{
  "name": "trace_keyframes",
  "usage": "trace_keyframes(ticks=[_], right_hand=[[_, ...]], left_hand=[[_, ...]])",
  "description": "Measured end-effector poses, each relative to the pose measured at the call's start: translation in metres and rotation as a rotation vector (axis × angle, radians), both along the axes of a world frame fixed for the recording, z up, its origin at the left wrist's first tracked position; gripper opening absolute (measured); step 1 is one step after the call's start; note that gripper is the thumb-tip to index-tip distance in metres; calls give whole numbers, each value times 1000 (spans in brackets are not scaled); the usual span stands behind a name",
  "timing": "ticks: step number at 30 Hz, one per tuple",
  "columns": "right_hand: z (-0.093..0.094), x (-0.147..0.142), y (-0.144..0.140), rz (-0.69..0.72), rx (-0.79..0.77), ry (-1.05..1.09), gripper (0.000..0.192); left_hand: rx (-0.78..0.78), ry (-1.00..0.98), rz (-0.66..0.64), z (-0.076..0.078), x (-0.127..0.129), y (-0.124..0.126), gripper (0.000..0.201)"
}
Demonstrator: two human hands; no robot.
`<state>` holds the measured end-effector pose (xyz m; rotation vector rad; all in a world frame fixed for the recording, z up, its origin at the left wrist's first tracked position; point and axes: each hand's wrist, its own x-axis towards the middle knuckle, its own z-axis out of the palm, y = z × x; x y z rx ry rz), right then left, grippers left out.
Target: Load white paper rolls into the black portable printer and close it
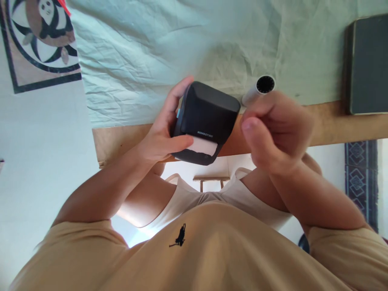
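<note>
My left hand (165, 133) is wrapped round a black label printer (210, 109) marked NIIMBOT, its thumb pressed on the front near the slot. A white label strip (203, 146) shows in that slot, below the dark cover. The printer is tilted and held over the table's front edge. To its right, my right hand (277, 131) is raised with its fingers curled in, somewhat blurred. Whether anything is between those fingers is hidden. Just behind the right hand stands a white cylinder (250, 93) with a black, round end, partly covered by the hand.
A pale green cloth (145, 60) covers the wooden table (124, 141), leaving its front edge bare. At the far right lies a dark flat case (370, 64). A wooden stool (211, 178) shows beneath the table, and a panda floor design (45, 40) at the upper left.
</note>
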<state>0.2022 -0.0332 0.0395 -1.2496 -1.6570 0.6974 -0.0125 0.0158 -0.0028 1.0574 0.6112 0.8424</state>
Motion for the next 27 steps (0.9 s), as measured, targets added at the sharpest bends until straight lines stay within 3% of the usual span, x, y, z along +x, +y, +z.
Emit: trace_keyframes(ticks=[4, 7, 10, 14, 20, 27], right_hand=[[0, -7, 4, 32, -27, -49, 41], [-4, -8, 6, -1, -97, -85, 55], [-6, -6, 8, 34, -231, -134, 66], [-7, -5, 10, 93, -346, -215, 69], [-6, -6, 13, 58, -366, -259, 75], [-8, -7, 13, 49, -338, -231, 80]], left_hand=[[33, -15, 65, -2, 0, -7, 58], [34, -57, 66, -1, 3, -11, 44], [-30, -61, 40, 5, 5, -12, 42], [-35, -44, 108, 9, 6, -14, 35], [-46, -44, 110, 3, 4, -11, 43], [-94, -47, 136, 6, 7, -12, 38]])
